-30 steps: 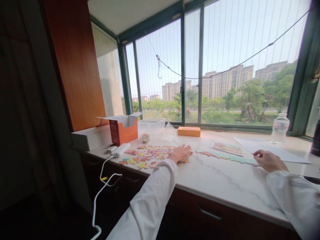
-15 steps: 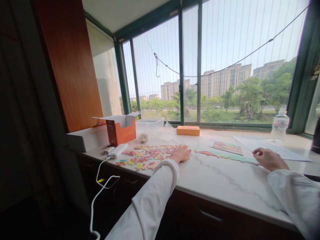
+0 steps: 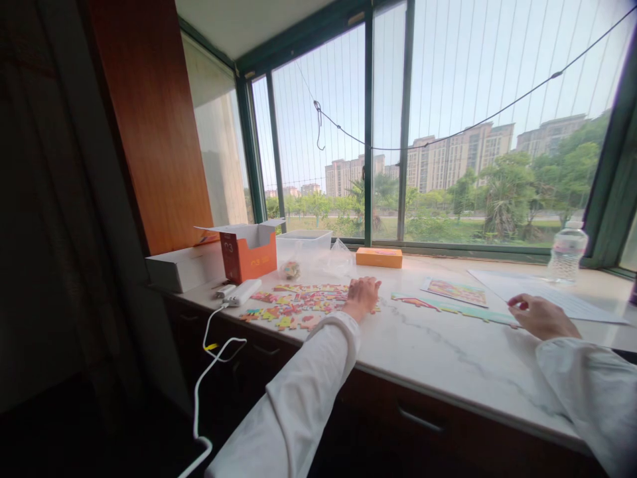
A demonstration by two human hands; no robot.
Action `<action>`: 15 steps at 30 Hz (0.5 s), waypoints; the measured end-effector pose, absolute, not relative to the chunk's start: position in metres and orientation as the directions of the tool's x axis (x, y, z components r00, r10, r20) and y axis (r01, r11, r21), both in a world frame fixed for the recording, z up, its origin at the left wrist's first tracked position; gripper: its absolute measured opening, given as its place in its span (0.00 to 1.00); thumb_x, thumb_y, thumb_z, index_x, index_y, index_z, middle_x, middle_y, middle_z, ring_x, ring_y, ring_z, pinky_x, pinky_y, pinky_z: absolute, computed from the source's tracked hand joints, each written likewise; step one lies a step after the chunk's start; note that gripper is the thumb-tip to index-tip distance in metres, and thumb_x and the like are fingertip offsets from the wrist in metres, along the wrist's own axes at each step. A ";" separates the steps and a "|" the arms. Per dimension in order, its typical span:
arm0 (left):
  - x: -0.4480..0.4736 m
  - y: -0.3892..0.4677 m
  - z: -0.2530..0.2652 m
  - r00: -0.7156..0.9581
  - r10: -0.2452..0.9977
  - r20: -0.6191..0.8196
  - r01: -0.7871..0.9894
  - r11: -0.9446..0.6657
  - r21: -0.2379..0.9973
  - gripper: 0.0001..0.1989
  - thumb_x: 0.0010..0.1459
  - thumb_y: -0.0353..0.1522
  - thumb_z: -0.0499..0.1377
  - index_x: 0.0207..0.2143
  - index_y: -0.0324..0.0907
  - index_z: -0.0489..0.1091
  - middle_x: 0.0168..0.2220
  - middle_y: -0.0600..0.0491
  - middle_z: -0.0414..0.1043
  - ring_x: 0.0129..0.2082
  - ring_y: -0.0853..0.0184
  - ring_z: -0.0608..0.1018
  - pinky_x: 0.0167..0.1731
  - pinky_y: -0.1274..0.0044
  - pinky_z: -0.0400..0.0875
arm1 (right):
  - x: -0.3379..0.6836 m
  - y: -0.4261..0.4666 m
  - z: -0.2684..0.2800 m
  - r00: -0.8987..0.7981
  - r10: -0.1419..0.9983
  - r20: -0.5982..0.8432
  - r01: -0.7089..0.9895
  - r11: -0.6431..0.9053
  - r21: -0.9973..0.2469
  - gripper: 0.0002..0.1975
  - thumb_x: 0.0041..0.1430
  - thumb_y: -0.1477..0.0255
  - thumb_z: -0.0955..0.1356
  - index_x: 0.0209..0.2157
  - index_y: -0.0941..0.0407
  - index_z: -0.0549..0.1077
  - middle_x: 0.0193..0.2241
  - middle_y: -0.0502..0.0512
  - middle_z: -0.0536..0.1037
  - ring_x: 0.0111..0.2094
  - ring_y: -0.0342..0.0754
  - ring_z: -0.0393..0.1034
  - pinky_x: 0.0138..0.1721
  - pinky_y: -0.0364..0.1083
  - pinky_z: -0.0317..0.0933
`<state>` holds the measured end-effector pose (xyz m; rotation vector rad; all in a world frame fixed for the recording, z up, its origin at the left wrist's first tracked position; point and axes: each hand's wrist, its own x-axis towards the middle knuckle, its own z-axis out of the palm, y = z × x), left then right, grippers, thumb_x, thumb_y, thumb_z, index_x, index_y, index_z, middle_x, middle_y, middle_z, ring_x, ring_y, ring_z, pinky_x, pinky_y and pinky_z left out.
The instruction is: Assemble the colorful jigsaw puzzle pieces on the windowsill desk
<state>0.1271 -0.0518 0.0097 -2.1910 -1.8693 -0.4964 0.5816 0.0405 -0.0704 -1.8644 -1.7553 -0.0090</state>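
Note:
Many loose jigsaw puzzle pieces (image 3: 293, 307), mostly red, yellow and pink, lie spread on the left part of the counter. My left hand (image 3: 363, 297) is at their right edge, fingers bunched and pointing down. Whatever is under its fingertips is hidden. A joined strip of puzzle pieces (image 3: 458, 311), pale green with a red part at its left, runs across the counter. By the strip's right end is my right hand (image 3: 543, 317), its fingers curled in and thumb close to them. I cannot make out anything between them. Behind the strip lies a picture card (image 3: 456, 293).
An orange box (image 3: 379, 257) stands near the window. At the left are an open red-orange carton (image 3: 249, 255), a white box (image 3: 186, 269), a clear bin (image 3: 304, 244) and a white power strip (image 3: 243, 293). A water bottle (image 3: 567, 253) and a paper sheet (image 3: 552, 297) are at the right.
My left hand has lifted slightly and its fingers, spread over the pieces before, are drawn together. My right hand keeps nearly the same pose. The view has turned slightly left.

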 end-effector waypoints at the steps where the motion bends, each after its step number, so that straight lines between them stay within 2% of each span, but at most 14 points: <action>1: 0.128 -0.055 0.014 0.127 0.907 0.401 0.987 -0.155 0.038 0.22 0.70 0.38 0.39 0.46 0.42 0.71 0.45 0.46 0.76 0.49 0.62 0.75 0.52 0.67 0.63 | 0.581 0.040 -0.070 0.135 0.911 0.390 0.918 0.033 -0.396 0.13 0.47 0.59 0.65 0.34 0.48 0.76 0.39 0.61 0.79 0.36 0.57 0.74 0.38 0.52 0.61; 7: 0.104 -0.071 0.051 0.061 0.936 0.345 0.996 -0.081 0.044 0.20 0.68 0.35 0.43 0.46 0.44 0.74 0.42 0.45 0.78 0.45 0.61 0.78 0.47 0.69 0.67 | 0.586 0.040 -0.071 0.122 0.880 0.458 0.898 0.099 -0.428 0.11 0.45 0.59 0.66 0.30 0.46 0.76 0.37 0.65 0.80 0.32 0.57 0.73 0.37 0.54 0.58; 11: 0.048 -0.086 0.080 -0.035 0.953 0.301 0.997 0.014 0.073 0.18 0.65 0.33 0.48 0.50 0.51 0.73 0.47 0.49 0.78 0.47 0.63 0.78 0.47 0.72 0.69 | 0.597 0.048 -0.074 0.129 0.871 0.474 0.872 0.128 -0.473 0.10 0.42 0.59 0.70 0.28 0.46 0.77 0.35 0.68 0.80 0.29 0.56 0.71 0.35 0.55 0.55; 14: -0.008 -0.104 0.092 -0.149 0.946 0.288 0.987 0.128 0.093 0.18 0.62 0.31 0.51 0.51 0.50 0.73 0.50 0.48 0.76 0.50 0.60 0.76 0.49 0.71 0.68 | 0.601 0.051 -0.075 0.117 0.851 0.513 0.860 0.172 -0.481 0.10 0.38 0.60 0.72 0.26 0.47 0.77 0.32 0.69 0.79 0.25 0.54 0.69 0.33 0.56 0.53; 15: -0.026 -0.111 0.094 -0.193 0.940 0.280 0.980 0.170 0.103 0.18 0.62 0.30 0.52 0.51 0.48 0.73 0.50 0.46 0.76 0.50 0.60 0.76 0.49 0.70 0.68 | 0.600 0.050 -0.074 0.109 0.810 0.577 0.861 0.213 -0.462 0.09 0.38 0.60 0.72 0.25 0.47 0.77 0.30 0.69 0.79 0.23 0.53 0.68 0.32 0.56 0.52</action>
